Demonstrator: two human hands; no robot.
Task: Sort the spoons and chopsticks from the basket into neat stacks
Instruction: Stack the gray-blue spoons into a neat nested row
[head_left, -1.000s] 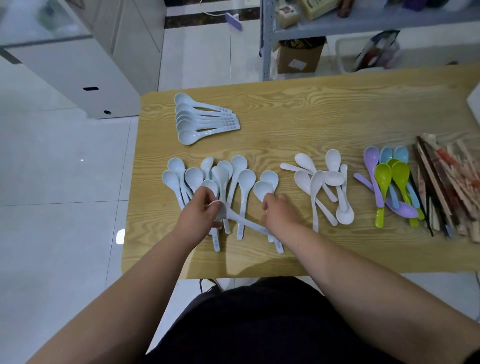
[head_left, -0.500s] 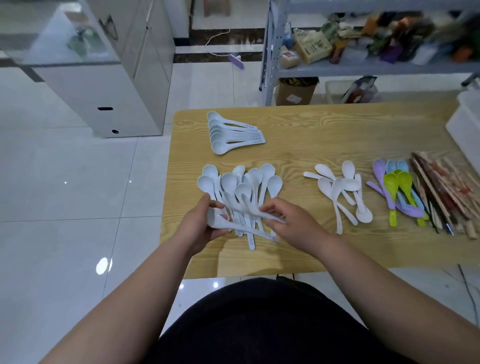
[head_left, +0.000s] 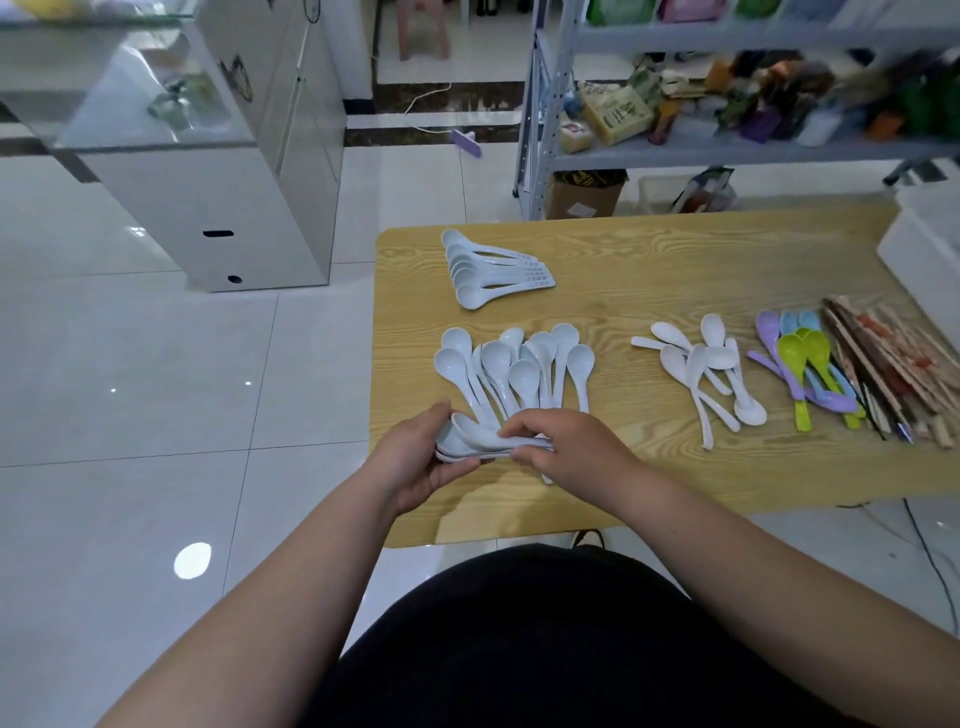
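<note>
Right now both hands meet low over the near-left part of the counter (head_left: 675, 270), sharing one small bundle of nested pale-blue spoons (head_left: 478, 434). Left hand (head_left: 410, 462): grip closed round the bowl end, fingers curled underneath, thumb over the top. Right hand (head_left: 571, 447): grip pinched on the handle end, fingertips bent down onto it, w/ knuckles hiding the handle tips. Bundle lies roughly level, bowls to the left, just above the wood; can't tell if it touches.

Directly behind the hands, touching or nearly so, is a loose fan of pale-blue spoons (head_left: 524, 364), bowls pointing away, handles running under the right hand. Further back, a tidy overlapped row of pale-blue spoons (head_left: 483, 270), handles to the right. To the right, well apart: a scatter of white spoons (head_left: 701, 364), then coloured spoons (head_left: 792, 353) in purple, blue & green, then a heap of chopsticks (head_left: 883, 358) right beside them. White container (head_left: 930, 270) sits at the far-right edge, cut off by the frame. Beyond the counter: metal shelf rack (head_left: 727, 150), cardboard box (head_left: 584, 195) beneath, white cabinet (head_left: 223, 208) on the tiled floor.
</note>
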